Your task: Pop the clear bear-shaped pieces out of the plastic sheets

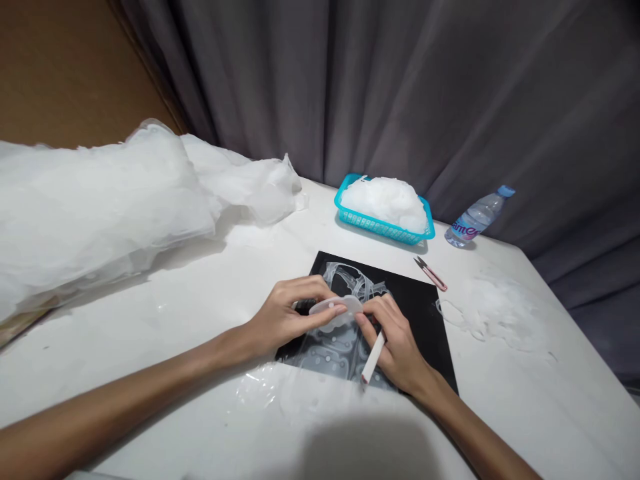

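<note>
Over the black mat (424,320) my left hand (293,310) pinches a translucent white piece with a scalloped, rounded outline and small raised dots (336,312). My right hand (395,337) is closed around a slim white stick-like tool (373,360), whose handle end points back toward me; its working end is hidden by the fingers. The right thumb and fingertips meet the right edge of the piece. Beneath both hands lies a clear sheet with moulded shapes (325,357), and some clear cut-out strips (356,277) rest behind them on the mat.
Pink-handled thread snips (431,273) lie off the mat's right corner. Farther back stand a turquoise basket (385,231) heaped with white stuff and a water bottle (475,219). Clear scraps (505,313) lie on the right. Large white plastic bags (110,207) fill the left.
</note>
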### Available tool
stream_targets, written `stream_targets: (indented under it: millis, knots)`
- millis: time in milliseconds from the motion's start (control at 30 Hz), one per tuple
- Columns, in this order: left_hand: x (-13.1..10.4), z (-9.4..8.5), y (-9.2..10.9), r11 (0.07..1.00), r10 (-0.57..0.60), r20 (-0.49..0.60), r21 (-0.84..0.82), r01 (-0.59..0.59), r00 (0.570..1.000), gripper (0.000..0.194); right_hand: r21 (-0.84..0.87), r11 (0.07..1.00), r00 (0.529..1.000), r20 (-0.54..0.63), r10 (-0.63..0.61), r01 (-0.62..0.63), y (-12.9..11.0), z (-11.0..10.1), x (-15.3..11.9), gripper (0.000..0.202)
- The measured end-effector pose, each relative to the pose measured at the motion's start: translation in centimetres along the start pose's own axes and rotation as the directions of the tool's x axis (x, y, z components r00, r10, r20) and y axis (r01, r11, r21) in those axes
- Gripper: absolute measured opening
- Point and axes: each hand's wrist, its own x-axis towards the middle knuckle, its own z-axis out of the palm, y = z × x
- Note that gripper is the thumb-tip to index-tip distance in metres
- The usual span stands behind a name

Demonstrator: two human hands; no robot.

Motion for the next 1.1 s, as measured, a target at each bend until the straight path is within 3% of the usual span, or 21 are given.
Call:
stream_targets:
  millis: [600,1100]
  knots:
    - [0.31,-0.32,-0.58,0.971,-0.238,0.100,0.002,0.239,0.966,0.020,-0.020,1.000,1.000,-0.009,-0.020,0.020,0.07,0.19,0.01,0.013]
    - [0.24,-0.39,-0.73,0.964,-0.265,0.136,0.006,0.267,0.955,0.023,-0.057,0.998,0.999,-0.014,-0.036,0.036,-0.19,0.01,0.13,0.014]
